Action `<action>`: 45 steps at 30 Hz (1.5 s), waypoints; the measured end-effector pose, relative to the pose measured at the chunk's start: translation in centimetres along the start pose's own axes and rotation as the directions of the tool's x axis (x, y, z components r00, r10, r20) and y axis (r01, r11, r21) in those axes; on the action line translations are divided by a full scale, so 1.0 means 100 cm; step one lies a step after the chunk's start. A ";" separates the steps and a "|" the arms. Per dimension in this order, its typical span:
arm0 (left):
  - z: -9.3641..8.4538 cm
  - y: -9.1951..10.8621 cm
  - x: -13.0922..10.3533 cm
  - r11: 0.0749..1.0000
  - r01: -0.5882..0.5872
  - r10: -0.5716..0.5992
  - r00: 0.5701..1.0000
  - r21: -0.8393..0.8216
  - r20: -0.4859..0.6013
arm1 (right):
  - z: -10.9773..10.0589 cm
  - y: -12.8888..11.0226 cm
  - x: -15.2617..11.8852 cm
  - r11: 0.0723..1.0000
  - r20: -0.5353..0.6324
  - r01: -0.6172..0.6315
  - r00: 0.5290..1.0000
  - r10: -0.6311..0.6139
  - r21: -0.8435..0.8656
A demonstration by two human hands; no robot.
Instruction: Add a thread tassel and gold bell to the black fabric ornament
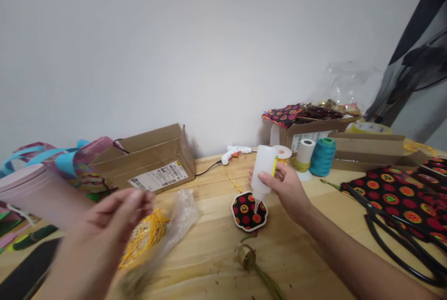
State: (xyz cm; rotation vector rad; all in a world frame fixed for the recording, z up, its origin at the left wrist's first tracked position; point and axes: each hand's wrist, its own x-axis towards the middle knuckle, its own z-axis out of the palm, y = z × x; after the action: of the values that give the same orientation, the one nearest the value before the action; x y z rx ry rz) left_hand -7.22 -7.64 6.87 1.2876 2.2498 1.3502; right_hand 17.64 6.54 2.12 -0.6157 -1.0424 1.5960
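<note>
My right hand [284,188] is wrapped round a translucent white squeeze bottle [263,167], tipped nozzle down. The nozzle tip meets or hovers just over a scalloped piece [244,214] covered in black fabric with red and orange flower dots; a white rim edges it, and a twisted yellow cord [234,183] leads from its top. My left hand [101,225] is raised at the left, slightly blurred, its thumb and fingers brought together. Whether anything is pinched there is too small to see. Below the scalloped piece lies a gold-capped olive tassel [248,258].
Yellow cords [148,235] and a clear plastic bag [181,216] lie beside my left hand. A glue gun [233,153] rests near the wall, by a cardboard box [150,160]. Teal thread [323,156], patterned fabric [387,188] and black-handled scissors [391,239] are at the right.
</note>
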 end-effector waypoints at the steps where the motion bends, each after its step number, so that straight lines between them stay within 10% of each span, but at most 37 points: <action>1: 0.014 0.010 -0.006 0.999 -0.041 0.044 0.991 -0.031 0.128 | 0.001 -0.001 -0.002 0.999 0.005 0.007 1.000 -0.006 -0.036; 7: 0.094 0.031 -0.028 0.884 -0.463 0.331 0.720 0.066 0.610 | 0.008 -0.006 -0.008 0.961 0.045 0.088 0.996 -0.079 -0.264; 11: 0.110 0.020 -0.031 0.750 -0.653 0.420 0.588 0.100 0.691 | 0.002 0.001 -0.013 0.919 0.044 0.119 0.993 -0.111 -0.375; 21: 0.098 0.011 -0.030 0.838 -0.538 0.469 0.618 -0.097 0.631 | -0.008 0.010 -0.018 0.890 0.003 0.186 0.979 -0.203 -0.416; 27: 0.101 0.012 -0.028 0.813 -0.556 0.511 0.542 -0.170 0.667 | -0.009 0.017 -0.019 0.866 0.008 0.182 0.980 -0.201 -0.467; 45: 0.105 0.008 -0.030 0.799 -0.588 0.498 0.528 -0.126 0.688 | -0.010 0.019 -0.021 0.838 0.032 0.216 0.972 -0.231 -0.501</action>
State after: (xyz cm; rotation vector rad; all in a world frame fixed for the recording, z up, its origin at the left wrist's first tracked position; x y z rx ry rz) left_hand 0.97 -3.36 0.92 2.2178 1.4396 0.6248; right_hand 18.16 4.80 -0.28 -0.8263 -1.4694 1.1030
